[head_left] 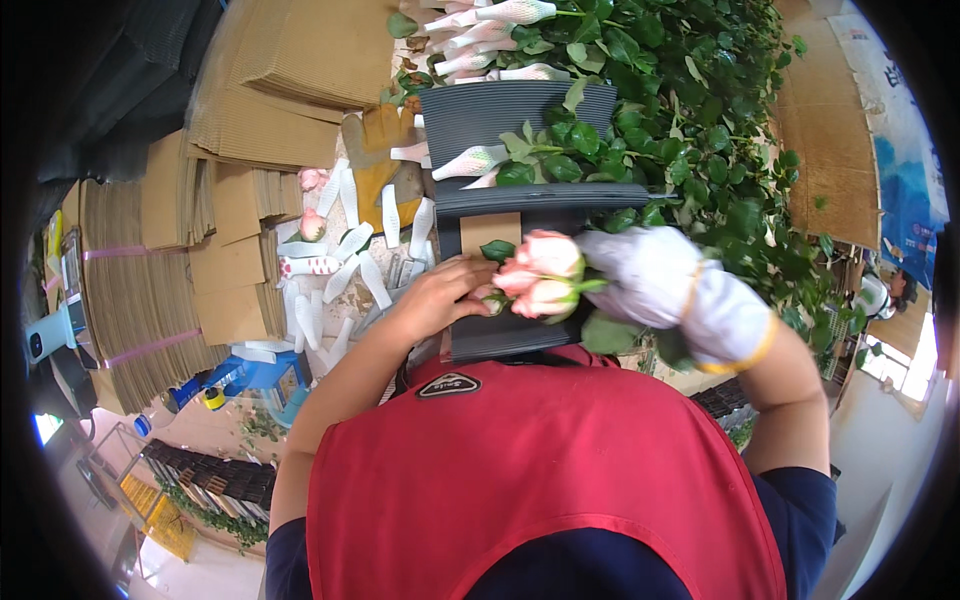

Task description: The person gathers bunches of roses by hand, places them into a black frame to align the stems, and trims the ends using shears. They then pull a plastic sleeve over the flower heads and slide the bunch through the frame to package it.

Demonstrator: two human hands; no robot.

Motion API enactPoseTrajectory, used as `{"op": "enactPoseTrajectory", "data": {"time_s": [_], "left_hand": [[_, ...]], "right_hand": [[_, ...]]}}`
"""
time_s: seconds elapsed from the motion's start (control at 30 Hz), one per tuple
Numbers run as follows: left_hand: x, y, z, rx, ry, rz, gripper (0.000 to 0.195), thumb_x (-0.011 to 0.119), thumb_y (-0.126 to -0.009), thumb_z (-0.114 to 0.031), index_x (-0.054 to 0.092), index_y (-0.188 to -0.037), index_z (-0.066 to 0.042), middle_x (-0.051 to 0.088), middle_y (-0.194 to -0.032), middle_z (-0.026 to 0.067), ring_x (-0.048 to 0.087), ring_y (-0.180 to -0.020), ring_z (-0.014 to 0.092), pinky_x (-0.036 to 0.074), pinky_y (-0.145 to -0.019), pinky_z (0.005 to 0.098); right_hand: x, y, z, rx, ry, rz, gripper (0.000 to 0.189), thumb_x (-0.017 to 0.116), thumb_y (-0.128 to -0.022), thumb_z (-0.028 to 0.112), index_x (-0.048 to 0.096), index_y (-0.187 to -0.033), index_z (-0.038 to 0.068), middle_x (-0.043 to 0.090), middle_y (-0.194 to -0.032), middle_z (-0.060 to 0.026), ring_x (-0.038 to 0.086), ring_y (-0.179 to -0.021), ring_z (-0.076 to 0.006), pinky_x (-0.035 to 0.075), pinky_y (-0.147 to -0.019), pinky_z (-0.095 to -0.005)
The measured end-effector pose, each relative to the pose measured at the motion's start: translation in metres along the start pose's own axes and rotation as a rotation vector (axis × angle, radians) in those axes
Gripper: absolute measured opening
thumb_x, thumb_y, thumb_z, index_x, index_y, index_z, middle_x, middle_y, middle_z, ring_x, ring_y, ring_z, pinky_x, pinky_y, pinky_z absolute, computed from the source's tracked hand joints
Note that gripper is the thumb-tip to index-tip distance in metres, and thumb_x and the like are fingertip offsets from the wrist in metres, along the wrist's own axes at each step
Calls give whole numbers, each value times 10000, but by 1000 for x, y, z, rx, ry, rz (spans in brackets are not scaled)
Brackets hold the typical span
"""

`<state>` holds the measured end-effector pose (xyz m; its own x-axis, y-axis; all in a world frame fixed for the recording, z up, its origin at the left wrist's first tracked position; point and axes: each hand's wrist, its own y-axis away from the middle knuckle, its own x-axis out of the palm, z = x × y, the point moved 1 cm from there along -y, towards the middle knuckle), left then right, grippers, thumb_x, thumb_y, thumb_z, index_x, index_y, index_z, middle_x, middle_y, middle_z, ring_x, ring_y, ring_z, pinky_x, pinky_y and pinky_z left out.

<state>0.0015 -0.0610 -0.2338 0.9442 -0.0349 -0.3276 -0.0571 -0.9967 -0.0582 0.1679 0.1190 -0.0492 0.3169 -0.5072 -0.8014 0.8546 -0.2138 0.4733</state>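
Pink roses (pixel 546 271) lie bunched above a black corrugated sheet (pixel 517 334) in front of my chest. My right hand (pixel 637 274), in a pale knitted glove with a yellow cuff, is closed around their stems. Bare and with its fingers bent, my left hand (pixel 450 292) is at the left edge of the blooms, near a small bud and a leaf; whether it grips anything is hidden. A piece of brown cardboard (pixel 490 231) lies on the black sheet just beyond the roses. Farther back, net-sleeved roses (pixel 471 162) rest on another corrugated sheet (pixel 487 112).
White foam net sleeves (pixel 373 279) lie scattered at the left, beside a yellow and grey work glove (pixel 379 161). Stacks of cardboard (pixel 131 281) stand farther left. Leafy rose stems (pixel 705 112) are heaped at the back right. A person (pixel 881 292) is at the far right.
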Motion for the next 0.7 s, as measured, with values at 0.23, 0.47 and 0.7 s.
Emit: {"op": "enactPoseTrajectory", "data": {"time_s": [0.23, 0.47, 0.7], "left_hand": [[3, 13, 3, -5, -179, -115, 423, 828, -637, -260, 681, -1009, -124, 240, -1457, 220, 311, -1307, 437, 335, -1055, 476], [-1, 8, 4, 4, -181, -60, 423, 826, -595, -295, 681, -949, -113, 516, -1297, 80, 444, -1257, 287, 276, -1046, 588], [5, 1, 9, -127, -253, -69, 301, 735, -714, -276, 678, -958, -109, 534, -1182, 95, 478, -1158, 294, 156, -1103, 549]], "right_hand": [[112, -57, -44, -144, -108, -298, 359, 665, -723, 175, 565, -1058, 90, 639, -807, -144, 634, -727, -351, 518, -599, -433], [108, -49, -47, -250, -172, -125, 506, 645, -751, 133, 500, -1233, 79, 587, -1100, -170, 622, -904, -352, 533, -716, -425], [66, -52, -37, -337, -54, -221, 475, 669, -710, 103, 555, -1171, 81, 638, -967, -176, 632, -823, -358, 523, -685, -429]]}}
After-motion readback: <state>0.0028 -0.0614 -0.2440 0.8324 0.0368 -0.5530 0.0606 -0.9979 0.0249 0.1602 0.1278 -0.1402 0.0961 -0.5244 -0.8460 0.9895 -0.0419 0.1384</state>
